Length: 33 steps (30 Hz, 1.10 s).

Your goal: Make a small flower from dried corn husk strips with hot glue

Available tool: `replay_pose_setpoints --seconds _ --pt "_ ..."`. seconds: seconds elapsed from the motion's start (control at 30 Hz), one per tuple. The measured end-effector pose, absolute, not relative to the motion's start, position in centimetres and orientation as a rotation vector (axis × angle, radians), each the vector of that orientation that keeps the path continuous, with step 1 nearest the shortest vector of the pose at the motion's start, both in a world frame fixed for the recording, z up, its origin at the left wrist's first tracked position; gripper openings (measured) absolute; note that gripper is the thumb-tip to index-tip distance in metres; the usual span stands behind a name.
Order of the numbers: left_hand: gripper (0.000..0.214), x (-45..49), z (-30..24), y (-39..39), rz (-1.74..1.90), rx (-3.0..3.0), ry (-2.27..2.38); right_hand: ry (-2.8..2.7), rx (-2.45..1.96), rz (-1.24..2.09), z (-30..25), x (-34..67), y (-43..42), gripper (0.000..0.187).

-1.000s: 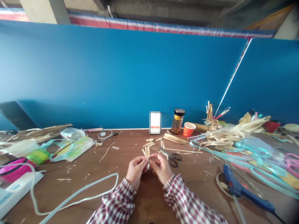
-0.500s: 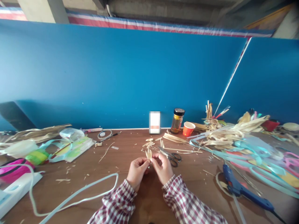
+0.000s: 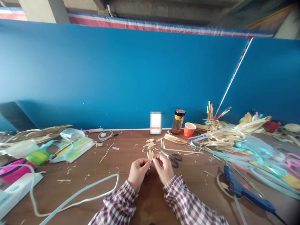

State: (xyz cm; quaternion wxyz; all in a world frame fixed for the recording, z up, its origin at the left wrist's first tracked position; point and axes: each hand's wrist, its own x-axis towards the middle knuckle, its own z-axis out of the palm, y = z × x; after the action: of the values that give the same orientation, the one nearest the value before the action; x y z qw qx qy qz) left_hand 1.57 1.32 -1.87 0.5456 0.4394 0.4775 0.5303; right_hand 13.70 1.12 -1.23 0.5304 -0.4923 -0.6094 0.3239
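A small pale bundle of dry leaf strips (image 3: 150, 154) stands up between my two hands above the brown table (image 3: 98, 175). My left hand (image 3: 138, 172) pinches its base from the left with curled fingers. My right hand (image 3: 163, 167) pinches it from the right, fingertips close to the left hand's. Both wrists wear red-and-white checked sleeves. Black-handled scissors (image 3: 173, 158) lie just beyond my right hand among loose leaf strips (image 3: 174, 139).
A blue glue gun (image 3: 243, 192) lies at right, past it a heap of dry leaves and pale blue strips (image 3: 234, 140). An amber jar (image 3: 178, 121) and an orange cup (image 3: 189, 129) stand by the blue wall. A white cord (image 3: 77, 195) loops at left beside plastic packets (image 3: 70, 147).
The leaf bundle has turned from leaning left to standing more upright, and my two hands have drawn closer together around it.
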Motion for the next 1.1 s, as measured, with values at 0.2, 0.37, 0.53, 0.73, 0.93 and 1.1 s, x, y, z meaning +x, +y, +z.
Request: replay_pose_setpoints --seconds 0.2,0.37,0.53,0.73,0.93,1.1 --pt "0.025 1.5 -2.1 1.4 1.277 1.087 1.144 -1.446 -1.166 0.791 -1.5 13.6 1.2 0.016" --pt "0.027 1.5 -2.1 1.3 1.279 1.107 1.144 -1.443 -1.171 0.805 -1.5 13.6 1.2 0.016" --pt "0.03 0.9 -1.8 1.7 1.315 1.059 1.149 -1.368 -1.149 0.853 -1.4 13.8 1.4 0.02" --pt "0.034 -0.4 -1.3 2.7 1.493 0.924 1.271 -1.147 -1.182 0.844 -0.9 15.2 2.0 0.032" --pt "0.036 0.1 -0.5 2.0 1.416 0.896 1.176 -1.201 -1.238 0.743 -0.5 16.3 1.1 0.031" --pt "0.031 0.9 -0.1 1.4 1.314 0.913 0.999 -1.312 -1.258 0.848 0.9 15.9 -1.6 0.022"
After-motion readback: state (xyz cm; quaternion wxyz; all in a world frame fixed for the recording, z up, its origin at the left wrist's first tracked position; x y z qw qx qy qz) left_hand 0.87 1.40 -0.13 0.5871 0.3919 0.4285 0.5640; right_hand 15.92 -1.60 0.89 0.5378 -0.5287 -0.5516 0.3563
